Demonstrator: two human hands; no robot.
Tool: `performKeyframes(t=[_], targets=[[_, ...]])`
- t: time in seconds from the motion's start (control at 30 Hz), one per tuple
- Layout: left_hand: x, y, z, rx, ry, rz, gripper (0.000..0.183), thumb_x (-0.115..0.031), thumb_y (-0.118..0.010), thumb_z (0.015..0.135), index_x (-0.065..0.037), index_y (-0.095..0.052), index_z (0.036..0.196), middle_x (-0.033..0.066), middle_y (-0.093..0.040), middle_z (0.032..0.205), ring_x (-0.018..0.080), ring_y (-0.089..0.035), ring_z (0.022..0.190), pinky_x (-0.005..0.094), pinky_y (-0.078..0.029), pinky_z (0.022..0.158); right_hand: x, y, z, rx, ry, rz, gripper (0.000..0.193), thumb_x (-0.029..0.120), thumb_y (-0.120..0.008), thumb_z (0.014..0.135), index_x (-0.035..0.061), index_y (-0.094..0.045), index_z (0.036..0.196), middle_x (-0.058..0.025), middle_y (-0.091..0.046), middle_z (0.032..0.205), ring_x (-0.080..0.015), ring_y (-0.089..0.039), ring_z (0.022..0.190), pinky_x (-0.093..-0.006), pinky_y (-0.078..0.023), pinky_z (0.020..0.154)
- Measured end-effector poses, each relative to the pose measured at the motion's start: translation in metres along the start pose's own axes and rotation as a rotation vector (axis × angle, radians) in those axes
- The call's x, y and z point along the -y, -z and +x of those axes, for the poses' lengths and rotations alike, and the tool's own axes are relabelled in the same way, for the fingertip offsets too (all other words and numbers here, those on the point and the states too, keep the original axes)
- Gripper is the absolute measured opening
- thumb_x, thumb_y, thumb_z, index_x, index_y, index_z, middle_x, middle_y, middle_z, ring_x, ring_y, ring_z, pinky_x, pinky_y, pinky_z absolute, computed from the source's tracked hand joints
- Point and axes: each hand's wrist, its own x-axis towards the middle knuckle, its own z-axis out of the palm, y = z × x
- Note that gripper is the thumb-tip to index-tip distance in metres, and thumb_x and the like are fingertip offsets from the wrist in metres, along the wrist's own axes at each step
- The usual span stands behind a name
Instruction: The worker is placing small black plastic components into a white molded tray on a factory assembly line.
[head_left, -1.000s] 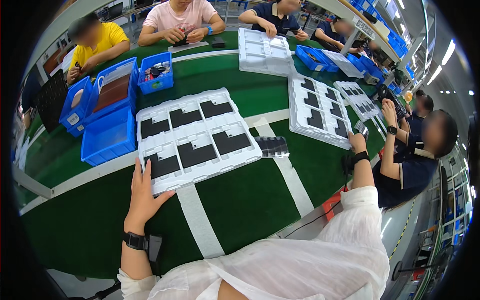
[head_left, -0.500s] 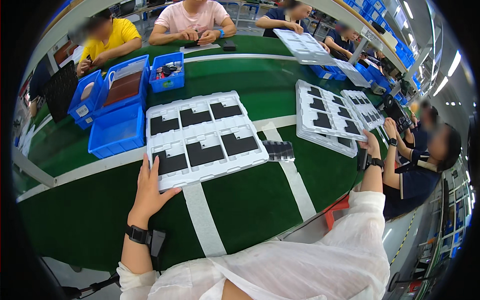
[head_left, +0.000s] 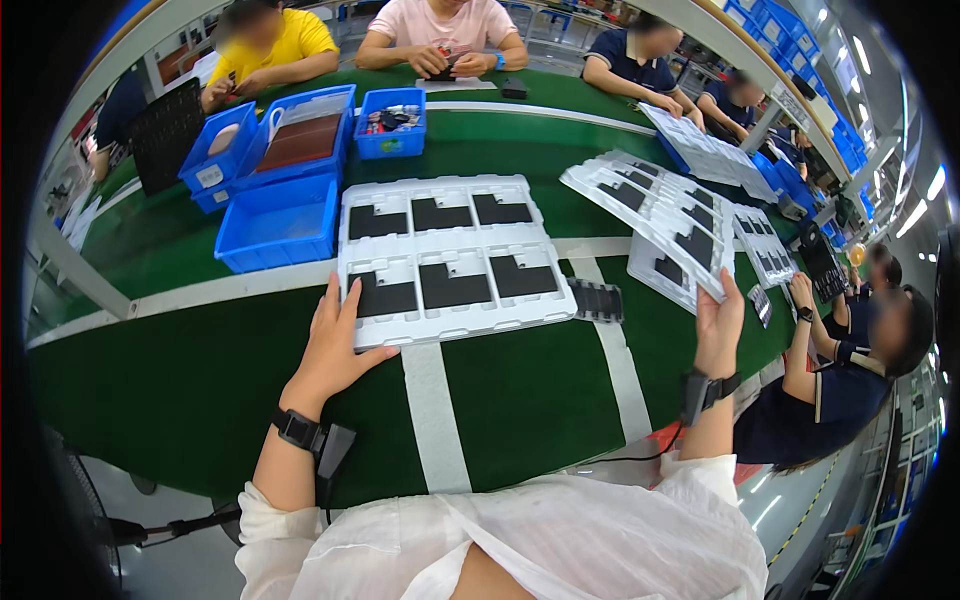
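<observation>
In front of me lies a white plastic tray (head_left: pixel 436 246) with several pockets, each holding a flat, L-shaped black piece (head_left: pixel 455 291). My left hand (head_left: pixel 334 340) rests against its near left corner, fingers spread along the side and thumb on the front edge. My right hand (head_left: pixel 717 325) grips the near corner of a similar white tray (head_left: pixel 665 214), which is tilted and raised off another filled tray (head_left: pixel 643 270) below it. Black pieces sit in the raised tray too. The fingers under its corner are partly hidden.
Blue bins (head_left: pixel 280 232) stand at the left, one with a brown case (head_left: pixel 302 146). A small dark strip (head_left: pixel 598 301) lies beside the near tray. Another tray (head_left: pixel 765 245) and a co-worker (head_left: pixel 825 395) are at the right. More people sit across the green table (head_left: pixel 500 400).
My right hand has lifted the right-hand tray off the one beneath and tilted it, bringing it a little leftward. The left hand stays at its tray's corner. The whole view has shifted.
</observation>
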Motion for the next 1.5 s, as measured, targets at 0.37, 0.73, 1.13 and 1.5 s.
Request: performKeyframes(t=[0.37, 0.73, 1.13, 1.5], targets=[[0.002, 0.000, 0.000, -0.029, -0.014, -0.001, 0.099, -0.043, -0.074, 0.067, 0.001, -0.021, 0.138, 0.0284, -0.012, 0.144, 0.0428, -0.020, 0.131, 0.0435, -0.021, 0.107, -0.107, -0.151, -0.119, 0.074, -0.090, 0.085, 0.019, 0.015, -0.047, 0.094, -0.0030, -0.047, 0.101, -0.0151, -0.054, 0.108, -0.0198, -0.054, 0.100, -0.0349, -0.043, 0.092], [0.009, -0.003, -0.002, -0.096, -0.127, -0.039, 0.092, -0.036, -0.072, 0.072, 0.005, -0.021, 0.137, 0.0259, -0.019, 0.143, 0.0346, -0.017, 0.135, 0.0423, -0.016, 0.109, -0.134, -0.171, -0.203, 0.585, -0.881, 0.043, 0.020, 0.025, -0.040, 0.096, 0.0109, -0.045, 0.109, -0.0141, -0.050, 0.123, -0.0252, -0.049, 0.114, -0.0408, -0.045, 0.088], [0.022, -0.003, 0.000, -0.146, -0.087, -0.468, 0.072, -0.034, -0.063, 0.082, -0.001, -0.030, 0.137, 0.0281, -0.015, 0.143, 0.0378, -0.019, 0.134, 0.0390, -0.022, 0.107, -0.110, -0.197, -0.187, 1.117, -1.030, -0.430, 0.037, 0.023, -0.049, 0.093, 0.0033, -0.044, 0.124, -0.0184, -0.052, 0.120, -0.0234, -0.056, 0.102, -0.0335, -0.050, 0.077], [0.004, -0.001, -0.008, -0.056, -0.141, -0.044, 0.078, -0.039, -0.067, 0.077, 0.004, -0.032, 0.133, 0.0345, -0.018, 0.139, 0.0442, -0.024, 0.129, 0.0440, -0.028, 0.104, -0.116, -0.107, -0.092, 0.636, 0.010, -1.594, 0.059, 0.032, -0.043, 0.092, -0.0066, -0.028, 0.134, -0.0301, -0.031, 0.136, -0.0393, -0.023, 0.131, -0.0400, -0.022, 0.107]])
